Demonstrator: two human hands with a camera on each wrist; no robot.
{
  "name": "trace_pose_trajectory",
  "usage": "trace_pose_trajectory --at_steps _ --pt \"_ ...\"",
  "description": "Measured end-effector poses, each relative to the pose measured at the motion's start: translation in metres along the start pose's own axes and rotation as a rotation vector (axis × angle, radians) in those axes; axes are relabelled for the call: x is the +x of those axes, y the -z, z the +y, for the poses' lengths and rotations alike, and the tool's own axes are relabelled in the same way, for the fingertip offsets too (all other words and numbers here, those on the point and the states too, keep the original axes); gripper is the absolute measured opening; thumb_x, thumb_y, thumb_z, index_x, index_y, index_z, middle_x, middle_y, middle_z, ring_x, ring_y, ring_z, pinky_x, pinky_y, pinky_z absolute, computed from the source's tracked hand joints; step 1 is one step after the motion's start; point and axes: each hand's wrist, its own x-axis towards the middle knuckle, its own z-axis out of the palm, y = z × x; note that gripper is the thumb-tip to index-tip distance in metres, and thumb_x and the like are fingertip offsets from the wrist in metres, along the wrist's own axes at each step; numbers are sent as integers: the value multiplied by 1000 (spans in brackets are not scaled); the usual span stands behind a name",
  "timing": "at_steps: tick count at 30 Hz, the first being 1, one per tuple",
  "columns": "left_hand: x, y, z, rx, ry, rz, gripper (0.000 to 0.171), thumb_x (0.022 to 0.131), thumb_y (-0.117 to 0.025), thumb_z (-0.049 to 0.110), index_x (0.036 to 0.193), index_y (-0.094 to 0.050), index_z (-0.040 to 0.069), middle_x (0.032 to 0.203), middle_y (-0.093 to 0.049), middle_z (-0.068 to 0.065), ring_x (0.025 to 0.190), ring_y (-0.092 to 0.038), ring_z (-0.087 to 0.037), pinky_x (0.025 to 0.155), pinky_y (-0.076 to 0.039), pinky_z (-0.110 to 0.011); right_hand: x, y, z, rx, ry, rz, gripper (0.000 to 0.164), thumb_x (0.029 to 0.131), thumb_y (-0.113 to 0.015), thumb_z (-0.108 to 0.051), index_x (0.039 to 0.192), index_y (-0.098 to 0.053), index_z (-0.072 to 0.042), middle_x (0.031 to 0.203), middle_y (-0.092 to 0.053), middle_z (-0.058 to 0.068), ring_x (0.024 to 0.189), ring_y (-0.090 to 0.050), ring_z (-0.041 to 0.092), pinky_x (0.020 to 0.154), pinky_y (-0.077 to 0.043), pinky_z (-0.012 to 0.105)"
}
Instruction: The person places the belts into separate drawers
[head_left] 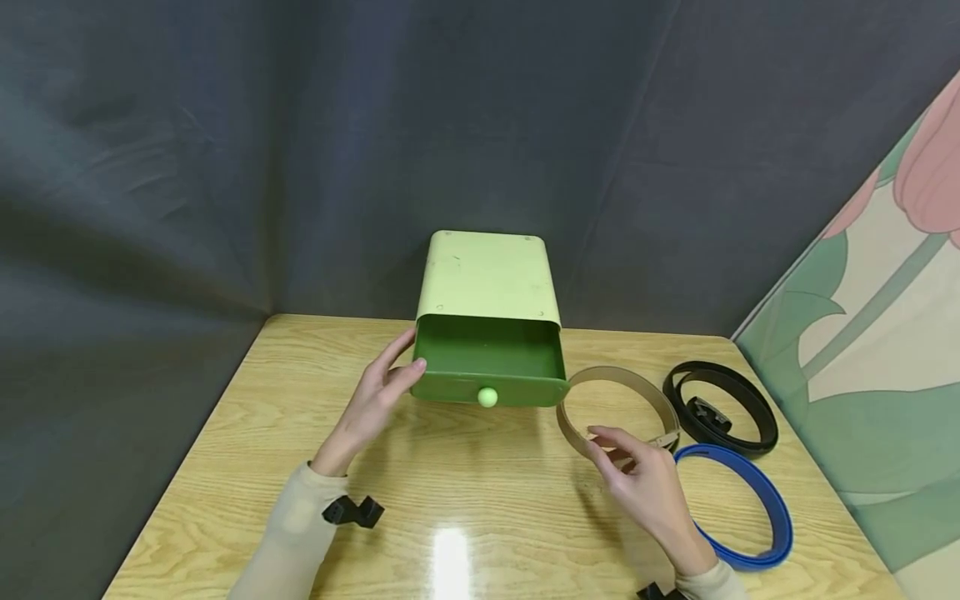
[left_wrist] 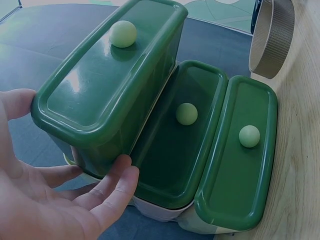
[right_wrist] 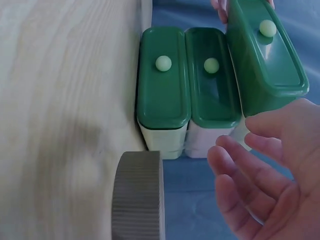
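The drawer unit [head_left: 487,283] stood at the table's [head_left: 247,433] twelve o'clock, its top drawer [head_left: 489,360] pulled out. The left hand [head_left: 375,398], fingers straight and slightly apart, touched that drawer's nine o'clock corner — a push there could probably skew or jam it. The right hand [head_left: 647,487], fingers loosely spread, hovered over the tan belt [head_left: 617,410] at the drawer's four o'clock — a careless sweep might nudge it.

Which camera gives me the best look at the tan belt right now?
The head view: the tan belt shows whole, coiled in a ring on the table beside the open top drawer, the right hand at its near edge. Both wrist views catch only a short ribbed stretch of its side.
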Motion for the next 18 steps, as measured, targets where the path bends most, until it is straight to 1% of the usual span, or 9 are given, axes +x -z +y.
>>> trace_pose_trajectory --at_steps 3,5,10,14,18 --pt "0 0 -1 -8 0 0 65 111 -50 23 171 -25 12 165 -45 -20 134 -63 -41 119 -44 -52 -5 2 4 -5 -36 16 18 92 -82 -5 110 -83 -8 91 -83 4 70 -73 1 61 -56 14" --pt "0 -1 0 -9 0 -2 66 111 -50 23 171 -25 12 167 -43 -19 134 -63 -41 119 -43 -53 -9 4 7 -5 -68 28 18 93 -81 -5 110 -83 -8 90 -83 4 70 -71 -1 62 -56 13" --pt "1 -1 0 -13 -4 -15 66 112 -50 23 171 -23 11 173 -32 -16 138 -60 -43 121 -41 -54 -18 10 14 -17 -137 50 18 92 -81 -3 109 -82 -8 87 -82 2 71 -69 -3 66 -54 10" --pt "1 -1 -1 -14 -6 -22 66 112 -49 23 171 -22 11 176 -26 -15 139 -58 -44 121 -41 -57 -24 14 20 -40 -154 65 18 91 -82 -2 108 -82 -7 86 -82 3 72 -69 -5 66 -54 9" --pt "0 0 0 -6 -11 -18 66 112 -49 23 171 -23 11 173 -31 -18 138 -59 -44 121 -41 -57 -27 20 26 -58 -168 75 17 90 -82 -2 107 -82 -6 91 -82 6 75 -68 -10 66 -53 8"
